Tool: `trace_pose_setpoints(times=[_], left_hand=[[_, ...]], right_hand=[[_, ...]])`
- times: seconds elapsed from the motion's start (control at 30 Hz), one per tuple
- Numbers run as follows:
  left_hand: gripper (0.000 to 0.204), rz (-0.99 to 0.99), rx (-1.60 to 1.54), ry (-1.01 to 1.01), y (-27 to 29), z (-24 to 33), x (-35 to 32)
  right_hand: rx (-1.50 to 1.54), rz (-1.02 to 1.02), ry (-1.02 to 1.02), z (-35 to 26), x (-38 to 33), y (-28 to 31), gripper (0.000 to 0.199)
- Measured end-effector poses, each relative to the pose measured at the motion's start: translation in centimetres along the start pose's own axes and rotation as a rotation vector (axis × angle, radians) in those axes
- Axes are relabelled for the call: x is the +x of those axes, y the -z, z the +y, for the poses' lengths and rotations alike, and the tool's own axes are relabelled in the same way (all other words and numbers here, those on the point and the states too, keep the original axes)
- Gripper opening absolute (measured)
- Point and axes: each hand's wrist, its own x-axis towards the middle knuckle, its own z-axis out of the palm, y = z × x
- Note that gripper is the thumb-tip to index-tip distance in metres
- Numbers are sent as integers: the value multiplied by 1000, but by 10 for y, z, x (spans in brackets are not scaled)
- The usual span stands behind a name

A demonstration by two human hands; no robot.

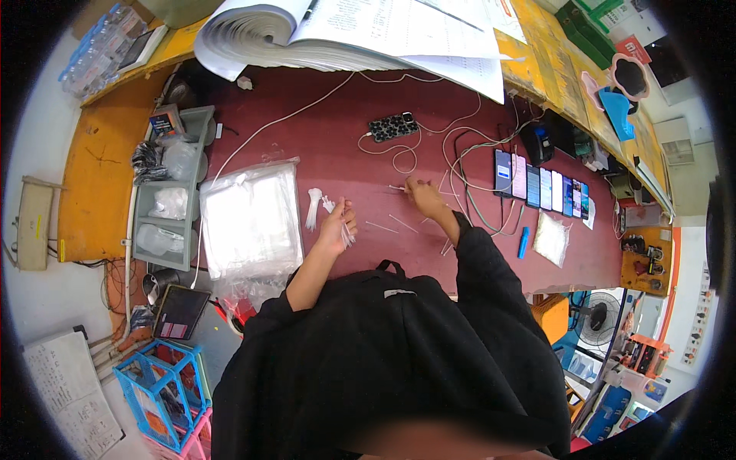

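Observation:
My left hand is closed around several thin white strips that look like cable ties, their ends sticking out below the fingers. Just left of it lies a bundle of the same white strips, flared at the top. A smaller white cluster shows at my left fingertips. Farther right, my right hand pinches a thin white strip that points left. Between the hands, loose white strips lie on the dark red tabletop.
A stack of clear plastic bags lies left, beside a grey compartment tray. A patterned phone with a cable lies ahead. To the right are tangled cables, a row of several phones, a blue marker-like object and a filled clear bag.

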Motion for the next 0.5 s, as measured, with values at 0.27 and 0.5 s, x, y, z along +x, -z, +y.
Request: trace_pose_setpoints(times=[0.27, 0.5], left_hand=[[25, -16, 190, -116, -25, -6, -30], [25, -94, 500, -239, -44, -18, -50]], right_hand=[[1426, -107, -356, -94, -38, 50, 14], [1812, -142, -352, -154, -77, 71, 16]])
